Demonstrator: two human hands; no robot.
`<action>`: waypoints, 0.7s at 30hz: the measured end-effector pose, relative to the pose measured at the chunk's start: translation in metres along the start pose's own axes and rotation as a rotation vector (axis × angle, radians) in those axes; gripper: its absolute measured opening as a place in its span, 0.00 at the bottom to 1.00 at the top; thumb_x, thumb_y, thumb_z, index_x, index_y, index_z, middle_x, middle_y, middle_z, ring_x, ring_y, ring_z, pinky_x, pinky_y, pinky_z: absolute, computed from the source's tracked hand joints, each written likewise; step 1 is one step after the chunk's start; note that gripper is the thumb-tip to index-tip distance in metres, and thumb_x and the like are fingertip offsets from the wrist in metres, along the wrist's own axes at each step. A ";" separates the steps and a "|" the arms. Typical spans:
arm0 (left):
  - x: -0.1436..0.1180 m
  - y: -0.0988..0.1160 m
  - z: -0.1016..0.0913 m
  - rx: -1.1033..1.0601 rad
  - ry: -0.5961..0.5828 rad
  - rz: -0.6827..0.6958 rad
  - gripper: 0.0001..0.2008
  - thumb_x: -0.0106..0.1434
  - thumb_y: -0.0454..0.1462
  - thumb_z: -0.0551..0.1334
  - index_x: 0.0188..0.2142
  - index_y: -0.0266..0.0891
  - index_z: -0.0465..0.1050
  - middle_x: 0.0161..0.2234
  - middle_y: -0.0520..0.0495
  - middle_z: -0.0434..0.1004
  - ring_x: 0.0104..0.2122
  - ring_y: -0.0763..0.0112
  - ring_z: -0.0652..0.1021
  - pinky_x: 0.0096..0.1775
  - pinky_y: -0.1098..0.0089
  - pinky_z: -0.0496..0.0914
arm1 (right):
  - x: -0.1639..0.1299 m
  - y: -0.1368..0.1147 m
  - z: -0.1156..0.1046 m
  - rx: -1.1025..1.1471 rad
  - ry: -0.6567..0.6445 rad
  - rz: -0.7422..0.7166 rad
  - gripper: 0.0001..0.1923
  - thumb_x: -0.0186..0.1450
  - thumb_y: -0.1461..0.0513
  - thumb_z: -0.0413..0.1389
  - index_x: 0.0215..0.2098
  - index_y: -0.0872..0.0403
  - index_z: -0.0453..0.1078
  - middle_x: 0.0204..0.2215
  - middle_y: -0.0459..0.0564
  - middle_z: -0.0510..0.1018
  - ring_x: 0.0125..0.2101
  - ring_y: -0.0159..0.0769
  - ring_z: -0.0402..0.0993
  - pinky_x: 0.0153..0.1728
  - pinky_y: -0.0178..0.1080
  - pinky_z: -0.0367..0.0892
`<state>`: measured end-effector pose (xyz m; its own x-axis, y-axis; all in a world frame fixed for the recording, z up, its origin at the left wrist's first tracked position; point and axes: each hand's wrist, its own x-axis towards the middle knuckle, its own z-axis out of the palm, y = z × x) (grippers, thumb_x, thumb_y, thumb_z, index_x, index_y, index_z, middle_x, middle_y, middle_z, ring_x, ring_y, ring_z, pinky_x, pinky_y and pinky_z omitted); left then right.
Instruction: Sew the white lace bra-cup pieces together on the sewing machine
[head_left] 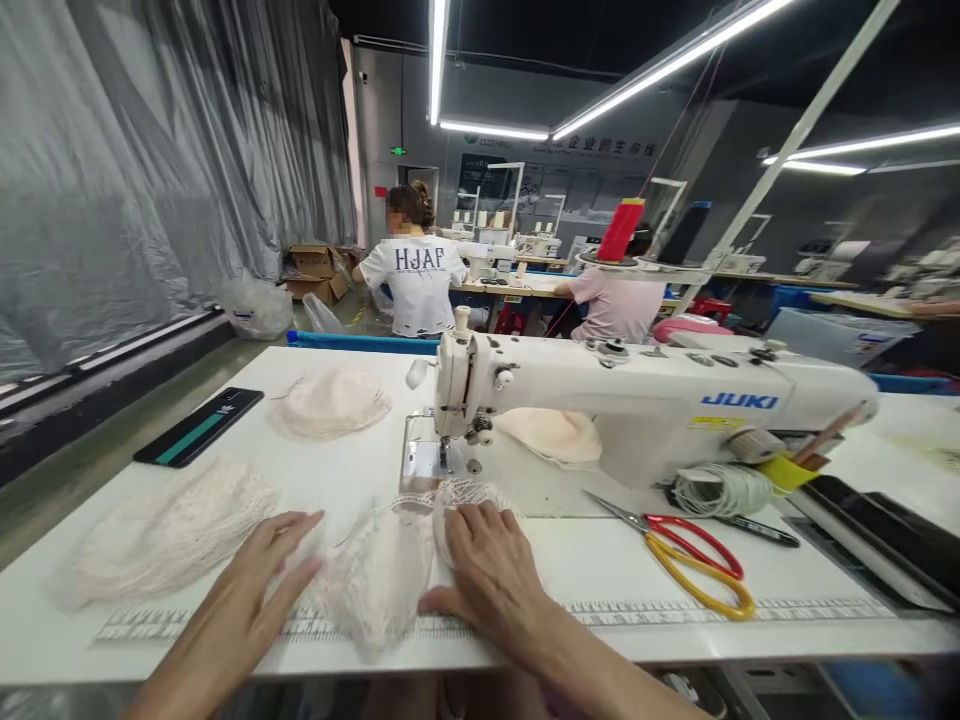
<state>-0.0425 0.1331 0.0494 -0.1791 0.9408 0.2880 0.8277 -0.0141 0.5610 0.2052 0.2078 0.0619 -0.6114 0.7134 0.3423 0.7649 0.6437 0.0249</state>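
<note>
A white lace fabric piece (379,575), folded and cup-like, lies between my hands in front of the sewing machine's needle area. My left hand (262,575) is open beside it, thumb and fingers apart and holding nothing. My right hand (491,565) has its fingers bent over a lace edge (472,492) just in front of the presser foot (445,458); its thumb points toward the folded piece. What lies under the right palm is hidden. To the left rests a lace pile (169,530), with a second pile (330,403) behind it.
The white sewing machine (645,395) stands across the table, a pale fabric piece (555,435) under its arm. Scissors (690,560), a coil of cord (724,492) and a pen (761,530) lie right. A ruler strip (675,612) runs along the front; a black case (201,428) lies left.
</note>
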 end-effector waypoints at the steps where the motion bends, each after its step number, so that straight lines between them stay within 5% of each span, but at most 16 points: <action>1: 0.001 0.005 -0.003 0.018 -0.006 -0.047 0.20 0.64 0.48 0.49 0.53 0.47 0.63 0.47 0.44 0.68 0.42 0.60 0.73 0.36 0.66 0.70 | 0.001 -0.001 0.004 -0.013 0.015 0.001 0.28 0.49 0.44 0.63 0.33 0.58 0.66 0.32 0.55 0.72 0.33 0.45 0.66 0.33 0.45 0.61; 4: 0.005 0.021 -0.008 0.100 -0.091 -0.101 0.18 0.60 0.48 0.54 0.45 0.40 0.69 0.34 0.44 0.70 0.37 0.56 0.71 0.38 0.61 0.67 | -0.004 -0.001 0.007 -0.027 0.090 -0.073 0.05 0.59 0.64 0.59 0.29 0.56 0.66 0.29 0.52 0.71 0.30 0.41 0.66 0.34 0.43 0.58; 6: 0.010 0.028 -0.007 0.072 -0.150 -0.136 0.14 0.57 0.45 0.57 0.38 0.39 0.70 0.28 0.47 0.68 0.34 0.56 0.70 0.36 0.61 0.64 | -0.013 0.003 0.003 0.011 0.124 -0.121 0.07 0.59 0.72 0.53 0.27 0.56 0.65 0.27 0.51 0.71 0.28 0.38 0.65 0.33 0.42 0.57; 11: 0.012 0.039 -0.002 -0.112 -0.193 -0.217 0.11 0.55 0.43 0.59 0.33 0.38 0.68 0.22 0.54 0.63 0.25 0.67 0.69 0.29 0.70 0.63 | -0.048 0.024 -0.021 0.471 -0.003 -0.059 0.10 0.68 0.65 0.43 0.31 0.53 0.62 0.25 0.48 0.72 0.25 0.34 0.67 0.27 0.35 0.61; 14: -0.005 0.053 -0.008 -0.505 -0.203 -0.324 0.14 0.55 0.47 0.61 0.32 0.38 0.68 0.26 0.54 0.65 0.27 0.72 0.69 0.30 0.74 0.64 | -0.066 0.029 -0.043 0.752 -0.107 0.033 0.08 0.68 0.59 0.45 0.41 0.50 0.65 0.28 0.46 0.75 0.28 0.34 0.71 0.27 0.32 0.64; 17: -0.033 0.076 -0.017 -0.977 -0.248 -0.466 0.15 0.52 0.46 0.67 0.27 0.38 0.66 0.25 0.55 0.65 0.27 0.75 0.67 0.30 0.78 0.62 | -0.073 0.022 -0.067 1.013 -0.252 -0.067 0.08 0.66 0.56 0.50 0.33 0.49 0.69 0.24 0.44 0.76 0.26 0.33 0.72 0.25 0.30 0.65; 21: -0.066 0.097 -0.013 -1.137 -0.412 -0.584 0.15 0.48 0.43 0.71 0.27 0.38 0.68 0.24 0.55 0.68 0.25 0.77 0.67 0.29 0.78 0.61 | -0.074 0.004 -0.094 1.313 -0.464 -0.163 0.12 0.67 0.56 0.50 0.33 0.52 0.72 0.27 0.47 0.77 0.28 0.31 0.74 0.29 0.29 0.67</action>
<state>0.0429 0.0650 0.0945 -0.0139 0.9354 -0.3534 -0.2481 0.3392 0.9074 0.2721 0.1313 0.1249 -0.8815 0.4658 0.0770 0.0919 0.3292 -0.9398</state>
